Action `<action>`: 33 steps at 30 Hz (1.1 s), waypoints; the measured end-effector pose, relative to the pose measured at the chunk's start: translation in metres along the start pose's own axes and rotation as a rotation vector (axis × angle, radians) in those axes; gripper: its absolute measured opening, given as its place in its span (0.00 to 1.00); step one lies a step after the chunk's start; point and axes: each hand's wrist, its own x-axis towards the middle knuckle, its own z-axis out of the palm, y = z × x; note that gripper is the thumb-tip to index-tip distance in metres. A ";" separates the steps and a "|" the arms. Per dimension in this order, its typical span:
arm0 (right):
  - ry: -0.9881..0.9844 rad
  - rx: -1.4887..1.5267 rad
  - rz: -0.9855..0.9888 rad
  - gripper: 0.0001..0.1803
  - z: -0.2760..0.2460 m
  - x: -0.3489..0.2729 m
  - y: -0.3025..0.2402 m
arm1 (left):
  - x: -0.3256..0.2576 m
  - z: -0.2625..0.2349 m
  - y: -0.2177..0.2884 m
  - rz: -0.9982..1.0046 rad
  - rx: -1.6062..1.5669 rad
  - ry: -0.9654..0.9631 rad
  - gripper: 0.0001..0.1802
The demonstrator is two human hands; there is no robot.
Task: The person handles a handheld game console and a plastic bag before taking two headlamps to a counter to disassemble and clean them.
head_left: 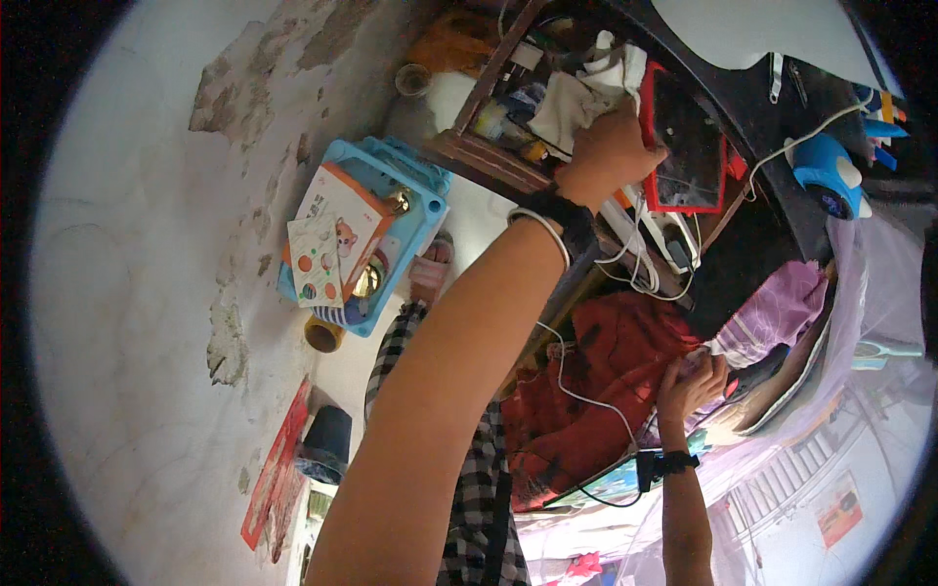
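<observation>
My left hand (611,156) reaches into an open drawer and is closed on a crumpled white cloth (581,98). Its fingertips are partly hidden, and the thumb lies over the edge of a red-framed, dark flat case (689,146). Lower right, my right hand (692,386) has its fingers curled around part of a purple and white cloth (772,308). Beside that hand spreads a dark red cloth (606,366), with a white cable running over it.
The wooden drawer (498,161) holds small bottles and white cables (640,259). A blue toy-like device (826,176) stands at the right. Left, a blue basket (376,313) carries books near the peeling wall (147,293). A dark bin (325,444) stands below, and sheer netting hangs at right.
</observation>
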 end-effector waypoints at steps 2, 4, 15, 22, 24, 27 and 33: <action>-0.007 -0.016 -0.009 0.24 0.000 0.001 0.000 | -0.003 0.004 -0.003 0.040 -0.005 0.019 0.35; -0.011 -0.012 -0.003 0.25 0.001 -0.001 -0.002 | -0.010 0.008 -0.003 0.074 -0.022 0.108 0.32; -0.009 0.023 -0.010 0.25 -0.003 0.001 0.004 | -0.167 0.004 -0.020 -0.384 -1.069 0.306 0.14; -0.026 0.122 0.040 0.27 -0.001 0.003 -0.001 | -0.142 -0.004 -0.030 -0.597 -1.340 0.039 0.32; -0.017 0.129 0.070 0.27 0.001 0.000 0.006 | -0.145 0.011 -0.016 -0.645 -1.325 0.036 0.33; -0.018 0.182 0.108 0.24 0.000 0.000 0.006 | -0.156 0.030 -0.006 -0.713 -1.098 0.054 0.25; -0.023 0.240 0.145 0.26 0.001 -0.003 0.013 | -0.155 0.069 0.001 -0.613 -0.934 -0.096 0.26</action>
